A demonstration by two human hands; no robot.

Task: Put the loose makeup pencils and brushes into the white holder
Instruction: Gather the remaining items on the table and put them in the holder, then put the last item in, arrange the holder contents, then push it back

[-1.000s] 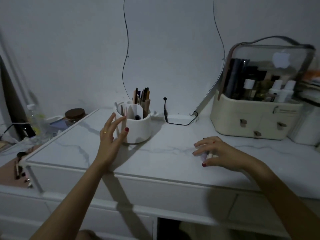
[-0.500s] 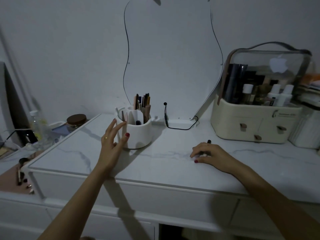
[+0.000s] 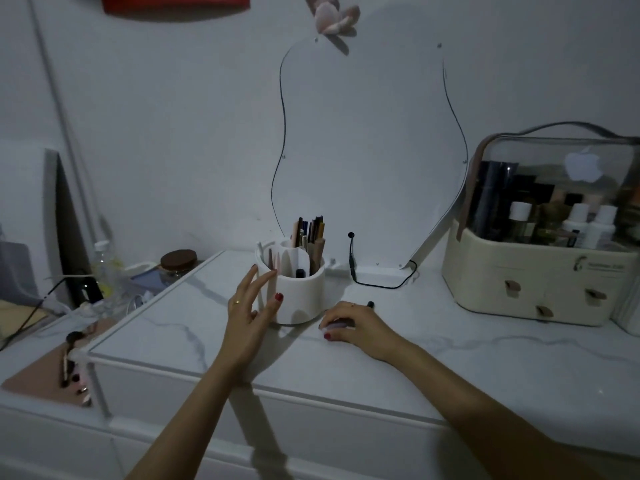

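left hand (image 3: 249, 306) spreads open beside the white holder (image 3: 299, 292) — steady it there. right hand (image 3: 349, 323) curls around a dark-tipped pencil (image 3: 370, 304) on the marble top (image 3: 450, 358); lift it tip-up, then drop it into a free compartment.

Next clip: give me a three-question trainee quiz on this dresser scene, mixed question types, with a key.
1. True or false: the white holder lies tipped on its side.
2. Which hand is curled over a dark pencil on the marble top?
A. left hand
B. right hand
3. Fill in: the cream box with bottles stands to the ___ of the holder, seen from the camera.

Key: 1 false, it stands upright with pencils in it; 2 B, though its grip is partly hidden; 3 right.
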